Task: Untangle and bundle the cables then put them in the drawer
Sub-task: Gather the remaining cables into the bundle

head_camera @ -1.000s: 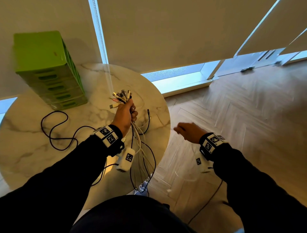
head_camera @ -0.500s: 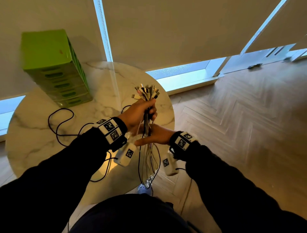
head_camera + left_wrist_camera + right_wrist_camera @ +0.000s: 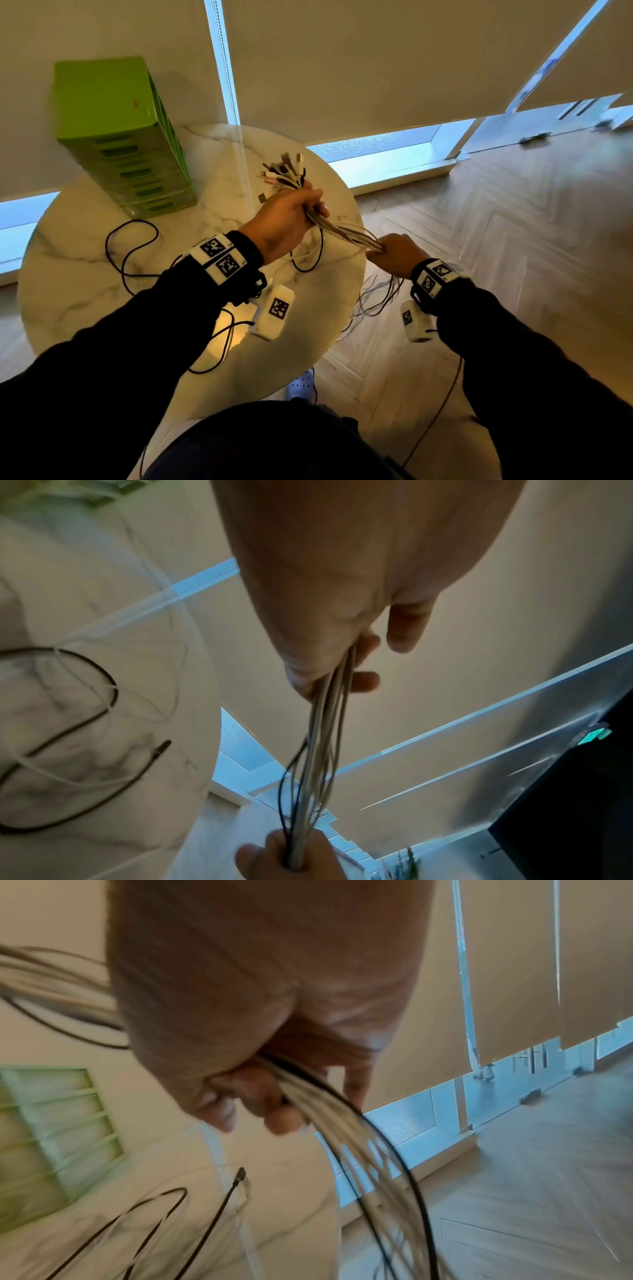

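My left hand [image 3: 291,219] grips a bunch of white and dark cables [image 3: 342,231] just below their plugs [image 3: 284,171], which fan out above the fist over the round marble table [image 3: 85,301]. The strands run taut, down and right, to my right hand [image 3: 394,253], which grips them past the table's right edge. Below that hand the loose ends [image 3: 373,301] hang blurred toward the floor. The left wrist view shows the cables [image 3: 325,750] leaving my left hand [image 3: 339,669]. In the right wrist view, the strands [image 3: 342,1123] pass through my right hand [image 3: 274,1083].
A green drawer tower [image 3: 126,137] stands at the table's back left, all drawers closed. A long black cable [image 3: 133,253] loops loose on the marble, with another dark loop [image 3: 308,260] under the hands. Herringbone wood floor [image 3: 513,240] lies to the right.
My right hand came in to the bunch under the left hand, took hold, then slid down and right along the strands, pulling them taut. The left hand kept its grip.
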`<state>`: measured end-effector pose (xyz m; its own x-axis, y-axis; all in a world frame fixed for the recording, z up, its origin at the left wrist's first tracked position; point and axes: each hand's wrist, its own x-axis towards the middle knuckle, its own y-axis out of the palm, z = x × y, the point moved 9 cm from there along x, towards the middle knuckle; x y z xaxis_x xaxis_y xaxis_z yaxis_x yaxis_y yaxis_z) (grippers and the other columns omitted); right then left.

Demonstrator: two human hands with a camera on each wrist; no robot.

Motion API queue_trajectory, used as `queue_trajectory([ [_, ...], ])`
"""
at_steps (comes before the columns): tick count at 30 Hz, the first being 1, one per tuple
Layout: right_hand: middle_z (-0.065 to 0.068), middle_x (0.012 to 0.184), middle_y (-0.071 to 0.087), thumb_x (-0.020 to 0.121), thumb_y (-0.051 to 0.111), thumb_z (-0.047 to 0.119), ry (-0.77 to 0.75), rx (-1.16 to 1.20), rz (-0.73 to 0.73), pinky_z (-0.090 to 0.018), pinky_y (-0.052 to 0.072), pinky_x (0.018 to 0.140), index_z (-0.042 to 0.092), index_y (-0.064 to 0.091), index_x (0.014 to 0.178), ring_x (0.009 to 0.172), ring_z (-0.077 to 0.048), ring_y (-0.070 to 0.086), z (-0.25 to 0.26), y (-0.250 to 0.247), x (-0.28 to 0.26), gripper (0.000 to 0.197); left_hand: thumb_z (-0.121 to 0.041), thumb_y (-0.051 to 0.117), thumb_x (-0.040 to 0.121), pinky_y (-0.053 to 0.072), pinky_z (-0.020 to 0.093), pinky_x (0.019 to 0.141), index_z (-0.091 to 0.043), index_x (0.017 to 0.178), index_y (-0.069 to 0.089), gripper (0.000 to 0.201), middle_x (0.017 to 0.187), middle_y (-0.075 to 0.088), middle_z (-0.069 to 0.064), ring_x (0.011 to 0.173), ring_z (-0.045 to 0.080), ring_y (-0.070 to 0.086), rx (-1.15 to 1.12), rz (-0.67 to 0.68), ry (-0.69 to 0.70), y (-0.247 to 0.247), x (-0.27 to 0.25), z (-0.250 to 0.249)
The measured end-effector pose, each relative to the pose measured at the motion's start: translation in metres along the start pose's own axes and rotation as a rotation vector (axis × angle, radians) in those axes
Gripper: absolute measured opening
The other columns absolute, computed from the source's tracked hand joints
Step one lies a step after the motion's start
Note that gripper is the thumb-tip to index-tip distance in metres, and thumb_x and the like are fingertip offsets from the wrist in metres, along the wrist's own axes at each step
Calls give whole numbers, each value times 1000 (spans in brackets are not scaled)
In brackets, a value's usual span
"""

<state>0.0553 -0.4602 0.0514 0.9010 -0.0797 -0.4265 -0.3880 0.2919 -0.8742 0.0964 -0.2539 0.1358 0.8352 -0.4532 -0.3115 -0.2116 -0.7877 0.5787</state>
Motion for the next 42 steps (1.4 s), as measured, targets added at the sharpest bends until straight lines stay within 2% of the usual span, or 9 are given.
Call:
queue_trajectory([
  [4, -8, 82, 68, 101, 50, 37, -184, 84, -89, -35, 55, 69, 19, 56, 102, 73, -27, 67, 40, 26, -15, 19, 6, 47, 97, 45, 30, 74, -21, 85, 48, 29, 71, 40, -1, 61, 11, 46, -61, -162, 146, 4, 15, -18],
  [8, -11, 89, 70, 96, 59, 38, -258, 186, 76, -44, 60, 74, 15, 32, 140, 76, -27, 70, 81, 85, -26, 57, -13, 60, 87, 42, 27, 67, -27, 90, 47, 20, 75, 38, -4, 65, 8, 42, 151, -224, 200, 0, 25, -23],
  [15, -7, 89, 67, 86, 70, 37, -243, 293, 304, -45, 59, 74, 22, 42, 108, 79, -27, 67, 69, 122, -34, 39, -20, 49, 105, 44, 27, 51, -20, 87, 39, 21, 70, 35, -4, 49, 8, 40, 241, -376, 248, -52, 28, -39],
  [21, -11, 79, 60, 89, 70, 40, -9, 434, 168, -41, 51, 67, 8, 54, 91, 68, -23, 58, 25, 103, 3, 36, -29, 55, 102, 25, 25, 45, -24, 75, 39, 31, 58, 25, -6, 47, 11, 21, 111, -341, 65, -90, 30, -38],
  [24, -18, 104, 64, 93, 61, 34, -192, 102, 308, -39, 47, 76, 12, 50, 110, 94, -34, 62, 67, 127, -2, 29, -26, 55, 101, 25, 24, 44, -24, 74, 38, 32, 58, 29, -6, 48, 11, 24, 231, -384, 142, -101, 28, -48],
  [30, -12, 133, 57, 84, 69, 61, -389, 75, 669, -39, 48, 94, 14, 27, 149, 114, -31, 58, 121, 170, -32, 90, -25, 52, 103, 28, 23, 44, -23, 76, 35, 32, 56, 32, -8, 47, 11, 29, 382, -418, 199, -115, 25, -44],
  [34, 0, 135, 58, 93, 43, 71, -355, 372, 820, -35, 41, 104, 25, 50, 137, 119, -21, 56, 120, 152, -24, 64, -23, 52, 103, 27, 22, 43, -24, 73, 34, 35, 54, 31, -9, 44, 9, 27, 315, -433, 174, -124, 20, -37],
  [38, -11, 106, 67, 97, 37, 61, -260, 663, 608, -35, 46, 85, 10, 64, 115, 92, -18, 59, 118, 105, 37, 60, -22, 53, 103, 26, 22, 44, -23, 72, 36, 36, 57, 29, -7, 44, 9, 25, 344, -437, 153, -133, 16, -26],
  [42, -13, 105, 64, 102, 50, 27, -503, 174, 300, -40, 47, 88, 7, 65, 105, 98, -28, 61, 129, 82, 91, 25, -25, 55, 102, 26, 25, 47, -23, 69, 37, 38, 54, 32, -8, 42, 10, 28, 372, -467, 138, -142, 9, -15],
])
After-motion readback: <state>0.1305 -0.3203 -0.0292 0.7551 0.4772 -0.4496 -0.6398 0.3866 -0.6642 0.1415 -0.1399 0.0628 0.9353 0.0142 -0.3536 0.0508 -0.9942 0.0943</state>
